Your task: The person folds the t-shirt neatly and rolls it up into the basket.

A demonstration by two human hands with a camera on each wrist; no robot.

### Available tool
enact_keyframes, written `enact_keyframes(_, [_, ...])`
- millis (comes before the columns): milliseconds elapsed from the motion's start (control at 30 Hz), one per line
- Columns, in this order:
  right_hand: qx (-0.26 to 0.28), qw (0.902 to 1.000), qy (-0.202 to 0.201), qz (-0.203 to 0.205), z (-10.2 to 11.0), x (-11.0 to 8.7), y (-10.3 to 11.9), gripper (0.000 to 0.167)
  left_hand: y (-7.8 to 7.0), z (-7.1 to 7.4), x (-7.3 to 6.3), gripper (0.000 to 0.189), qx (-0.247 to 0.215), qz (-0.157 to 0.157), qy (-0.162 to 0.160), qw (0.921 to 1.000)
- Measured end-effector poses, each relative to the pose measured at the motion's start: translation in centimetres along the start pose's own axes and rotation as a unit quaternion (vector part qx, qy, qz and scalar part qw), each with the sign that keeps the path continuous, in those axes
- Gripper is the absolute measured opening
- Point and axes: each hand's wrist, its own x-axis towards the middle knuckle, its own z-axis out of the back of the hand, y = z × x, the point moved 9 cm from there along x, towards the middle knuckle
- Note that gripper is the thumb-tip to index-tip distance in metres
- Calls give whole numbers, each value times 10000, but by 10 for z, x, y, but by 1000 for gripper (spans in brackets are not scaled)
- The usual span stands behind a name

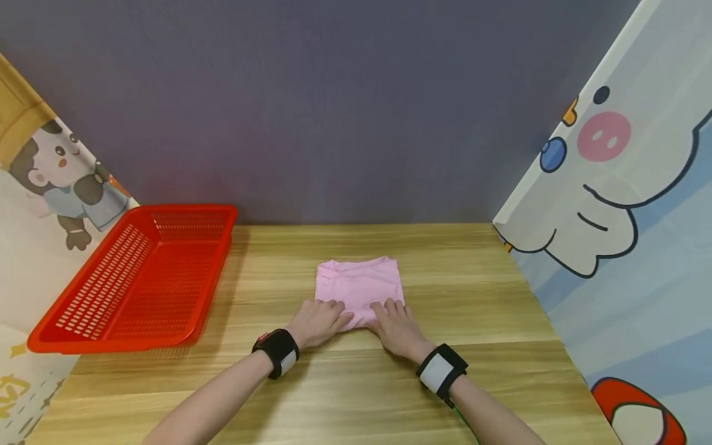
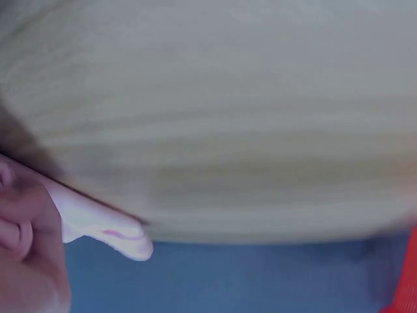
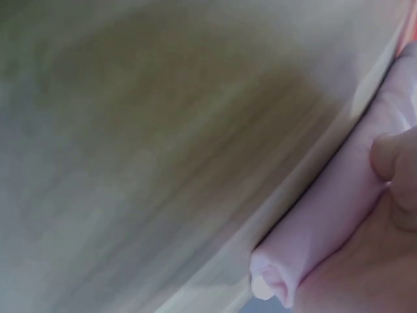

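A folded pink cloth (image 1: 361, 283) lies on the wooden table, with small creases along its far edge. At its near left corner, my left hand (image 1: 317, 321) grips the cloth with bent fingers. My right hand (image 1: 397, 327) holds the near right corner, fingers on top and thumb toward the near edge. In the right wrist view the cloth (image 3: 332, 202) shows a thick, rolled-looking edge under the thumb of the right hand (image 3: 371, 267). The left wrist view catches curled fingers of the left hand (image 2: 29, 241) beside a pale flap of cloth (image 2: 107, 228).
A red plastic basket (image 1: 214, 296) with perforated sides stands at the left of the table (image 1: 478, 383). Behind the table rises a dark grey panel (image 1: 356, 111). Cartoon-printed panels flank it, one at left (image 1: 33, 259) and one at right (image 1: 656, 247).
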Motion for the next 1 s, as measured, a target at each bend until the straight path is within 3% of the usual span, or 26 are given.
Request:
enact_keyframes(167, [372, 9987, 325, -128, -2, 5, -8, 30, -7, 7, -13, 58, 1091, -440, -645, 9910])
enact_keyframes(300, [527, 9973, 480, -183, -1, 5, -9, 27, -11, 8, -17, 52, 1172, -606, -948, 9867])
enact_keyframes(400, [508, 9978, 400, -150, 0, 4, -7, 29, -9, 7, -15, 40, 883, -487, -780, 9918])
enact_keyframes(600, [33, 9998, 35, -200, 0, -3, -1, 44, 3, 0, -7, 34, 120, 63, -178, 9998])
enact_keyframes(833, [-543, 9974, -459, -117, 6, -7, 8, 55, 15, -7, 6, 39, -528, 565, 472, 9959])
enact_keyframes(1000, [-763, 9943, -736, 96, 4, -1, 9, 47, 18, -8, 7, 42, -659, 679, 578, 9938])
